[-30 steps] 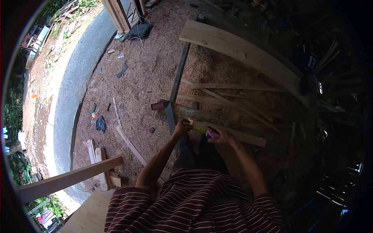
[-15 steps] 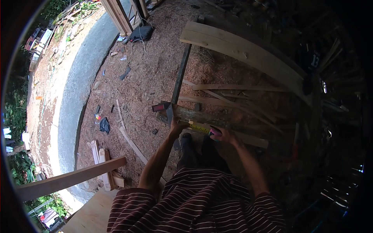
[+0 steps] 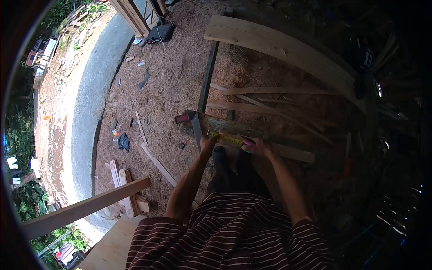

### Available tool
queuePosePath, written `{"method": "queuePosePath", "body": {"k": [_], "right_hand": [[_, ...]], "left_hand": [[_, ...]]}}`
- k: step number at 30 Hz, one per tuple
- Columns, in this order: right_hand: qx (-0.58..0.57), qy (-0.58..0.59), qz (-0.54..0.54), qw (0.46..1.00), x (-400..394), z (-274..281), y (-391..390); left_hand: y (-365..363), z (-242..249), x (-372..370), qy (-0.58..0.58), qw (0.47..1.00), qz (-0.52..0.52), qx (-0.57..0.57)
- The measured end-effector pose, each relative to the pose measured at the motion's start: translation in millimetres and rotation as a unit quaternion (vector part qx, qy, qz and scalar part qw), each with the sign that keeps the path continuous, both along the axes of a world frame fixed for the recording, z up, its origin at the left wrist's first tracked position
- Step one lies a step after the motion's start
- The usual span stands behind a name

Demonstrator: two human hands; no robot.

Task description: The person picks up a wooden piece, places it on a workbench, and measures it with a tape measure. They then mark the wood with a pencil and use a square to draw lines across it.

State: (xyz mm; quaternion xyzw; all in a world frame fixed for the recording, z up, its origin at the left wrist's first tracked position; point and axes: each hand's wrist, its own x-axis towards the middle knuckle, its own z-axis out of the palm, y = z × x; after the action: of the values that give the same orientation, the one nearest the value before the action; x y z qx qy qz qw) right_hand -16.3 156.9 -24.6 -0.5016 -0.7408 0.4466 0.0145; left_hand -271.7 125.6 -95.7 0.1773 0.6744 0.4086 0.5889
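Note:
My right hand (image 3: 261, 148) is closed round the pink case of a tape measure (image 3: 248, 144). Its yellow blade (image 3: 230, 139) stretches leftward to my left hand (image 3: 208, 143), whose fingers pinch it close to its end. The blade lies over a board (image 3: 290, 152) that runs off to the right in front of my feet. Just left of my left hand is a flat grey tool (image 3: 196, 128) with a dark red end piece (image 3: 182, 118), resting against the timber.
A wide plank (image 3: 270, 45) lies across a dark beam (image 3: 209, 81) ahead. Thin wood strips (image 3: 270, 107) are scattered beyond the board. At left, a lumber piece (image 3: 90, 207) juts out near stacked offcuts (image 3: 123, 189). Shavings cover the ground, with a black bag (image 3: 123, 142).
More of the yellow blade shows between my hands, and its left end sits nearer the grey tool. Both hands keep their grip. The view has shifted slightly.

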Motion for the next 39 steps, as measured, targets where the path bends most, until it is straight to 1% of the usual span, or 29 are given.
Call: {"method": "queuePosePath", "body": {"k": [2,4,6,8,10,13,15,17,20,22,24,26,29,30,32,33,34,35,37,38,39], "right_hand": [[0.008,0.007,0.004,1.0,0,-1,-1],[0.086,0.019,0.018,0.996,1,-6,-4],[0.086,0.027,0.01,0.996,1,-4,-6],[0.086,0.035,0.005,0.996,0,3,-5],[0.011,0.069,-0.009,0.998,0,8,-4],[-0.003,0.072,-0.01,0.997,3,11,-4],[0.007,0.084,-0.012,0.996,4,9,-5],[0.017,0.098,-0.012,0.995,7,5,-5],[0.008,0.105,-0.009,0.994,8,6,-5],[-0.037,0.082,-0.006,0.996,11,3,-3],[-0.048,0.076,0.002,0.996,13,-13,-1],[-0.06,0.069,0.011,0.996,18,-27,-1],[-0.059,0.067,-0.002,0.996,19,-29,-4],[-0.07,0.071,-0.008,0.995,18,-22,-4],[-0.078,0.073,-0.013,0.994,16,-7,-1],[-0.101,0.074,-0.019,0.992,15,-2,0],[-0.126,0.076,-0.025,0.989,13,2,1],[-0.128,0.076,-0.025,0.989,12,7,1],[-0.147,0.045,-0.048,0.987,10,16,1],[-0.147,0.045,-0.048,0.987,8,14,0],[-0.109,0.039,-0.076,0.99,8,5,-1]], "left_hand": [[-4,1,3,0.02,1.0,0.002,-0.019],[-6,-1,4,0.039,0.999,0.005,-0.036],[-4,-2,5,0.035,0.999,0.021,-0.006],[-2,-1,2,0.037,0.999,0.005,-0.021],[-2,0,-3,0.04,0.998,-0.01,-0.037],[-1,-12,-2,0.028,0.999,-0.024,-0.037],[-2,-23,-1,0.062,0.997,-0.009,-0.047],[-3,-34,-2,0.05,0.998,0.005,-0.036],[-5,-31,-4,0.042,0.998,0.031,-0.033],[-4,-18,-4,0.045,0.997,0.045,-0.037],[-5,-2,-3,-0.012,0.998,0.065,-0.011],[-5,2,-4,-0.006,0.998,0.061,-0.014],[-6,0,-6,0.01,0.999,0.042,-0.031],[-5,0,-7,0.021,0.999,0.026,-0.041],[-5,0,-6,0.01,0.999,0.031,-0.032],[-5,-1,-6,0.002,0.999,0.035,-0.024],[-6,-2,-7,0.003,0.999,0.036,-0.024],[-5,-3,-7,0.016,0.999,0.035,-0.022],[-4,-2,-6,0.03,0.999,0.033,-0.019],[-2,-1,-7,0.043,0.998,0.028,-0.025],[-1,2,-7,0.057,0.998,0.023,-0.031]]}}
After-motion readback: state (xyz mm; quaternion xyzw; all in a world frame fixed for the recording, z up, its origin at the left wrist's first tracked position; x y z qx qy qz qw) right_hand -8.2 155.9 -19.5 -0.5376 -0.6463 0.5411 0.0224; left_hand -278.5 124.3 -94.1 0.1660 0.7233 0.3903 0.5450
